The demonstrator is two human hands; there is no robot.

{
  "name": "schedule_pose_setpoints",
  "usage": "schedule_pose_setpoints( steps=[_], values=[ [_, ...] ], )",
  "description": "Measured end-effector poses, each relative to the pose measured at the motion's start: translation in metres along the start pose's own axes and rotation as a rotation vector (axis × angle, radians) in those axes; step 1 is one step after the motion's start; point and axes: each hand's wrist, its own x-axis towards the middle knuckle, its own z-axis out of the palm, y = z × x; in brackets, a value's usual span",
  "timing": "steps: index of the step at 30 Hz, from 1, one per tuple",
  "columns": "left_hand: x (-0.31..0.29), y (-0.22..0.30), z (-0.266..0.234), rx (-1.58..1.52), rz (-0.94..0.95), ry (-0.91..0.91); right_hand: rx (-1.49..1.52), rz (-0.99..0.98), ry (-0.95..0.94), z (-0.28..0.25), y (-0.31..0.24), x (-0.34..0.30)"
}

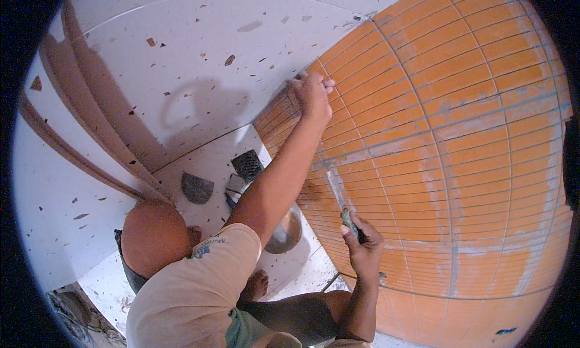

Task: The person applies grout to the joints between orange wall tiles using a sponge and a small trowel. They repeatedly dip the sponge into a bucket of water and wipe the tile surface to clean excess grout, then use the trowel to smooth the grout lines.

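Observation:
My right hand [364, 246] grips the green handle of a narrow-bladed putty knife [337, 193]. Its pale, smeared blade lies at the orange tiled wall [393, 185], close to a band of grey grout smears. Farther up, my left hand [314, 97] is at the same wall near its corner with the white speckled wall. Those fingers are curled, and whatever they may hold is hidden. Thin dark joints run between the long orange tiles, with grey residue around several of them.
Below my left arm, a round bowl [284, 234] stands on the floor, partly covered by the arm. Nearby are a black drain grate [246, 164] and a dark half-round piece [197, 188]. Brown curved bands [90, 106] cross the white speckled wall [241, 52] at left. My knee [154, 230] is close by.

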Motion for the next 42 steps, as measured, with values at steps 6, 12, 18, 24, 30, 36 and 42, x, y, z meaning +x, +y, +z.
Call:
schedule_pose_setpoints(
  steps=[6,12,18,24,30,36,42],
  values=[
    [-0.039,0.006,0.004,-0.132,0.056,-0.174,-0.040,0.021,-0.017,-0.006,0.005,-0.002],
    [-0.051,0.005,-0.038,0.490,0.279,-0.299,-0.079,-0.046,-0.014,-0.013,0.001,-0.004],
    [-0.036,0.009,-0.031,1.160,1.260,-0.514,-0.103,-0.155,-0.012,-0.027,-0.009,-0.002],
    [-0.043,0.040,0.015,1.651,1.287,-0.709,-0.046,-0.192,-0.047,-0.035,-0.008,0.001],
    [-0.025,0.075,0.030,2.099,1.251,-0.704,-0.002,-0.289,-0.066,-0.040,-0.002,0.003],
    [-0.012,0.074,0.039,2.039,1.648,-0.768,-0.021,-0.293,-0.066,-0.050,-0.001,0.001],
    [-0.019,0.074,0.064,2.234,1.586,-0.639,-0.034,-0.327,-0.030,-0.054,0.006,0.001]
  ],
)
